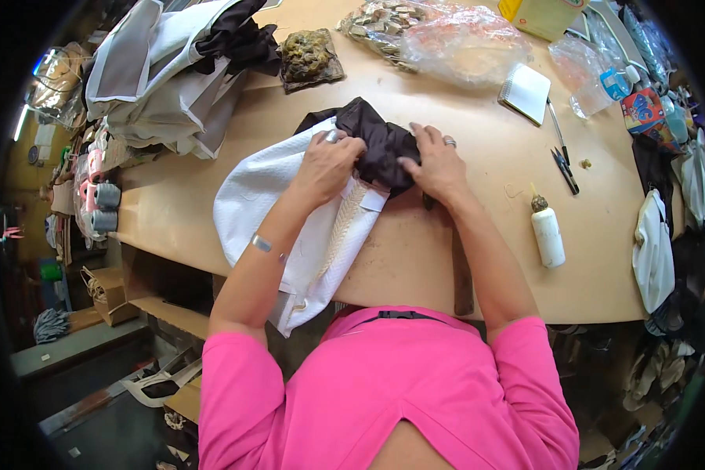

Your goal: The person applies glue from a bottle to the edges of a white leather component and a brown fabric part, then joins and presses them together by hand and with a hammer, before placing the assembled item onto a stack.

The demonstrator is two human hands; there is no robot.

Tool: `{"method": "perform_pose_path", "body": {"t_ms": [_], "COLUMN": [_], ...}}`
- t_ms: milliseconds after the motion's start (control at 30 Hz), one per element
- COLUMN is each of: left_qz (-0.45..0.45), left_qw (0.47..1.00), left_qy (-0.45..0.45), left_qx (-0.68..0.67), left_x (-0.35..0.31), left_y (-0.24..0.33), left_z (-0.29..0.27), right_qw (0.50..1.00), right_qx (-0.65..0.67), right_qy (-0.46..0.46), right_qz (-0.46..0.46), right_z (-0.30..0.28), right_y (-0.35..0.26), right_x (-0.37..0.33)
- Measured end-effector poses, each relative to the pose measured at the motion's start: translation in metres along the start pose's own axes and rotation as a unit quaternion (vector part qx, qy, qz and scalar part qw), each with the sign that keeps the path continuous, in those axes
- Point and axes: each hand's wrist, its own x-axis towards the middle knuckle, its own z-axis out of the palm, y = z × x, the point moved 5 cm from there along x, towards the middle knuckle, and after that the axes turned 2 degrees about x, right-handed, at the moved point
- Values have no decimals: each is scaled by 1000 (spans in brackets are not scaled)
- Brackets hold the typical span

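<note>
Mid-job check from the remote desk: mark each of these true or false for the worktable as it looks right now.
1. Both hands are on the dark fabric bunched over the white textured bag piece. True: the left hand and right hand press on the dark fabric over the white piece.
2. The white glue bottle stands upright. False: the glue bottle lies on its side on the table, to the person's right.
3. The small black snips are in the right hand. False: the snips lie on the table beside the pen.
4. A small white notepad lies beyond the right hand. True: the notepad lies near the clear plastic bags.
</note>
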Motion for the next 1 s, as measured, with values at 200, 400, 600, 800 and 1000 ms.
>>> {"method": "perform_pose_path", "body": {"t_ms": [200,400,600,800,1000], "left_qz": [48,-1,-209,-307,-323], "left_qw": [979,979,974,919,448], "left_qy": [152,178,86,-24,92], "left_qx": [-130,-97,-33,-247,-828], "left_x": [-45,-53,-71,-82,-96], "left_y": [28,32,11,-11,-29], "left_z": [-27,-25,-16,3,11], "right_qw": [924,776,915,834,858], "right_qx": [342,554,393,538,484], "right_qy": [-165,-298,82,117,-30], "right_qz": [43,48,32,-29,-172], "right_z": [37,42,-38,-50,20], "right_y": [0,-24,24,-24,-93], "right_x": [7,-10,7,-1,-21]}}
